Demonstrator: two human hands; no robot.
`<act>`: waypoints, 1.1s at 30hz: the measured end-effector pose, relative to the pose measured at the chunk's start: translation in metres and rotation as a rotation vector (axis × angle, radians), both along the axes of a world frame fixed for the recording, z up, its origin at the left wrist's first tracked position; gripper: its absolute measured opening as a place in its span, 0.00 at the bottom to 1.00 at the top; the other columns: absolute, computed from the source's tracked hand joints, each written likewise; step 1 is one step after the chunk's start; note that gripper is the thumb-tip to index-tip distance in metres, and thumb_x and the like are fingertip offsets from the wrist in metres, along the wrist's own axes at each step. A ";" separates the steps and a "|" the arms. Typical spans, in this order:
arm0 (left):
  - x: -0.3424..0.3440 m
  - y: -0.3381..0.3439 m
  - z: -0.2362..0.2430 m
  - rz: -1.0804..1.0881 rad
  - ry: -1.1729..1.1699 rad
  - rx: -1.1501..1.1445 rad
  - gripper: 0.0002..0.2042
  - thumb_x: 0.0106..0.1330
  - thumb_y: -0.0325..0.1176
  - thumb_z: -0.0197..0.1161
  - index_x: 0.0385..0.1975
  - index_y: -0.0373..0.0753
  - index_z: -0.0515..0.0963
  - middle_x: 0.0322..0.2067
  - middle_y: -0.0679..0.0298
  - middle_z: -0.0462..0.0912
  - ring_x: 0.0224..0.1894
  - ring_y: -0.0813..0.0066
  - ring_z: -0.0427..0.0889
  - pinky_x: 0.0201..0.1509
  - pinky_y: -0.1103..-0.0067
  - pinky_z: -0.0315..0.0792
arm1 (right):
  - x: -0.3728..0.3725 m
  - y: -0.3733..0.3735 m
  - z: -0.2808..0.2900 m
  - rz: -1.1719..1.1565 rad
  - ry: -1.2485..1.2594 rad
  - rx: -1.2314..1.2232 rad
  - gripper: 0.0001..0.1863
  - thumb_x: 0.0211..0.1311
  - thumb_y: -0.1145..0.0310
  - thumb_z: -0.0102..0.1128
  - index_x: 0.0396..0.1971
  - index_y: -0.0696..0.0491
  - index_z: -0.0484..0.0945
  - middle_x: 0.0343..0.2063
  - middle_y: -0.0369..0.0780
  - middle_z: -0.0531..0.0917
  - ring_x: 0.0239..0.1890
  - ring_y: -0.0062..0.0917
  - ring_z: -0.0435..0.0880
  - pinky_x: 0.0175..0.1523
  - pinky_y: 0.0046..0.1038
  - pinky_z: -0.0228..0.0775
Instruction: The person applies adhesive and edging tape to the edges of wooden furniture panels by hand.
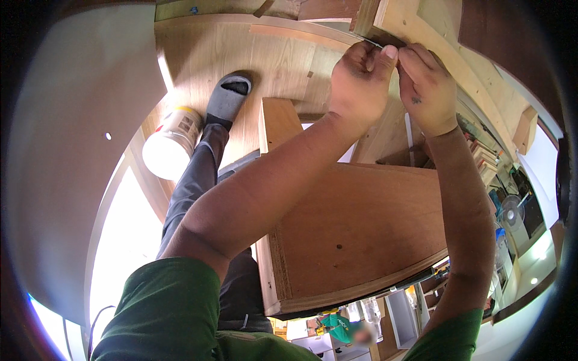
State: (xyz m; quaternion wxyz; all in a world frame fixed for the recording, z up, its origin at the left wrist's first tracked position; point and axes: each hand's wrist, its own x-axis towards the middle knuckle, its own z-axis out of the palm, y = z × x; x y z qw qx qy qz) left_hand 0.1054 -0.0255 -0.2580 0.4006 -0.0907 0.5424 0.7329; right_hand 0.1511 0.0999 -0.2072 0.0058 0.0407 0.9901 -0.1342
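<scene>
My left hand [363,81] is closed in a pinch at the lower edge of a wooden frame [424,30]. A thin pale strip [371,43] shows by its thumb and fingers; its kind is too small to make out. Right beside it, my right hand [427,87] is bent with its fingers pressed together against the dark underside of the same frame. Its fingertips meet the left thumb, and whatever lies between them is hidden. Both arms stretch upward over a brown wooden panel box [361,231].
A white bucket [171,147] lies left of my leg. My foot in a grey slipper [229,96] rests on a wood-grain surface [280,66]. A large curved panel [90,126] fills the left. At right stand a fan [512,210] and stacked boards [481,159]; another person [343,328] is below.
</scene>
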 end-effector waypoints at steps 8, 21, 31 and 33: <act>0.004 0.005 -0.006 0.090 0.089 0.012 0.15 0.66 0.39 0.64 0.26 0.32 0.72 0.20 0.62 0.76 0.24 0.78 0.68 0.32 0.78 0.70 | 0.001 -0.006 -0.005 -0.028 0.056 -0.005 0.15 0.47 0.82 0.57 0.37 0.52 0.74 0.33 0.41 0.78 0.35 0.42 0.79 0.37 0.39 0.73; -0.006 -0.005 -0.003 -0.052 0.042 -0.021 0.14 0.71 0.37 0.59 0.41 0.29 0.80 0.37 0.60 0.85 0.40 0.77 0.78 0.48 0.80 0.71 | -0.004 -0.017 -0.006 -0.090 0.049 -0.001 0.12 0.49 0.81 0.56 0.34 0.52 0.75 0.33 0.40 0.79 0.37 0.41 0.80 0.41 0.38 0.74; -0.004 -0.004 -0.006 0.046 -0.086 0.167 0.14 0.72 0.36 0.57 0.42 0.28 0.78 0.39 0.60 0.84 0.44 0.75 0.80 0.54 0.77 0.71 | -0.008 -0.016 -0.006 -0.073 0.050 0.020 0.10 0.50 0.79 0.57 0.33 0.51 0.74 0.33 0.40 0.79 0.36 0.41 0.80 0.38 0.39 0.74; -0.004 -0.003 -0.007 0.047 -0.091 0.161 0.14 0.72 0.36 0.57 0.41 0.28 0.78 0.38 0.60 0.83 0.43 0.75 0.80 0.54 0.77 0.72 | -0.012 -0.016 -0.002 -0.071 -0.019 0.027 0.10 0.50 0.79 0.56 0.33 0.51 0.74 0.34 0.40 0.79 0.38 0.40 0.80 0.39 0.39 0.74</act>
